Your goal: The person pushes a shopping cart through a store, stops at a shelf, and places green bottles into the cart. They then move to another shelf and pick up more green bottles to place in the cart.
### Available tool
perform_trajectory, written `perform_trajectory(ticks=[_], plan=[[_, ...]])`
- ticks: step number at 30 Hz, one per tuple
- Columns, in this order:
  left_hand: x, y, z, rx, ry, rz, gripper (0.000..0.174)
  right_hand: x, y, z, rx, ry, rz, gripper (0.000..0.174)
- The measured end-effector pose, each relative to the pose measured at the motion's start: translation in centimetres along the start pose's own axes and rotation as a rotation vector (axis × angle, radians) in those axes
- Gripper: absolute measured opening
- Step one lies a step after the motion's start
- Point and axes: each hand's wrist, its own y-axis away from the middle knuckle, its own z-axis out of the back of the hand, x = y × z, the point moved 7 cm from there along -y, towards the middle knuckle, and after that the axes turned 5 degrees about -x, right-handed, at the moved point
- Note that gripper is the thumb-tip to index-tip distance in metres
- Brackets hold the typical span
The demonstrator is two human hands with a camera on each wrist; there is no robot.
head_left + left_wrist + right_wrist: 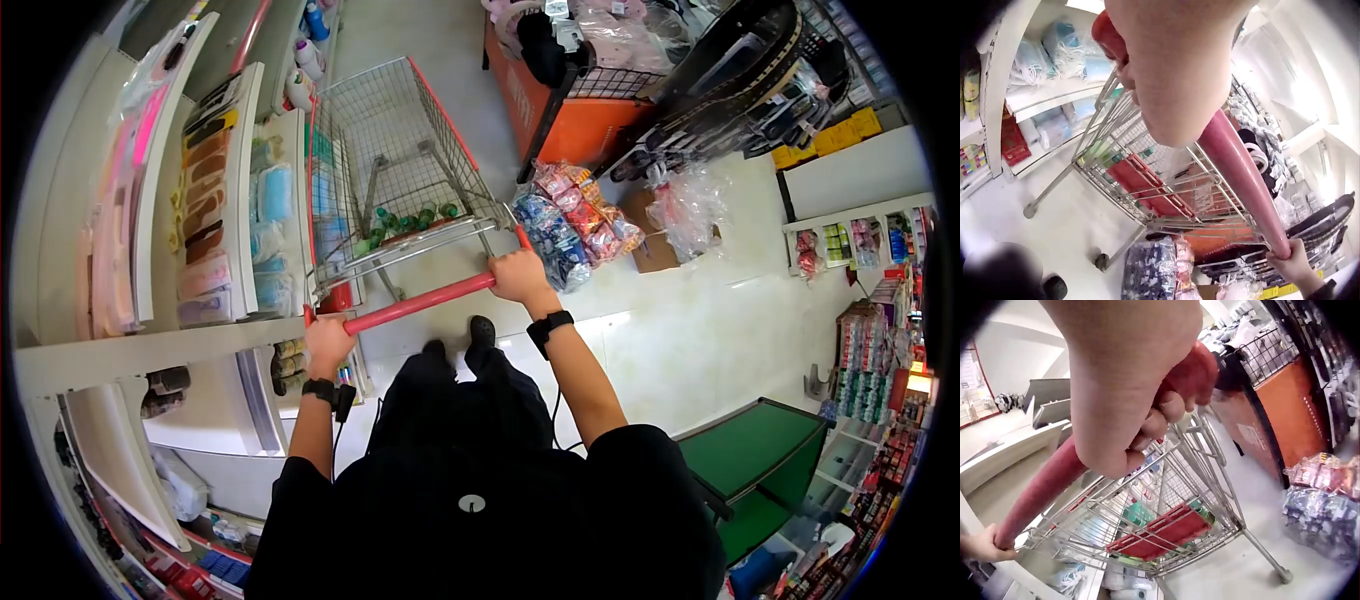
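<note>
A wire shopping cart stands in front of the person, its red handlebar running slantwise across the head view. The left hand grips the bar near its left end. Near the right end, the right hand holds the same bar, its curled fingers showing round it in the right wrist view. Several green bottle-like items lie at the near end of the basket. A red panel is fixed on the cart's near side.
Shelves with packaged goods line the left, close to the cart. Plastic-wrapped bundles and a cardboard box sit on the floor at right, below an orange display bin. A green table stands at the lower right.
</note>
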Motion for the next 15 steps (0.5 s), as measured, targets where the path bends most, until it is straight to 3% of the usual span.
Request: perform_trajectory(ticks=[15], plan=[[-1.2, 15.8, -1.4, 0.077, 0.114, -0.155, 0.017, 7.6, 16.8, -0.4, 0.046, 0.071, -0.15, 0.014]])
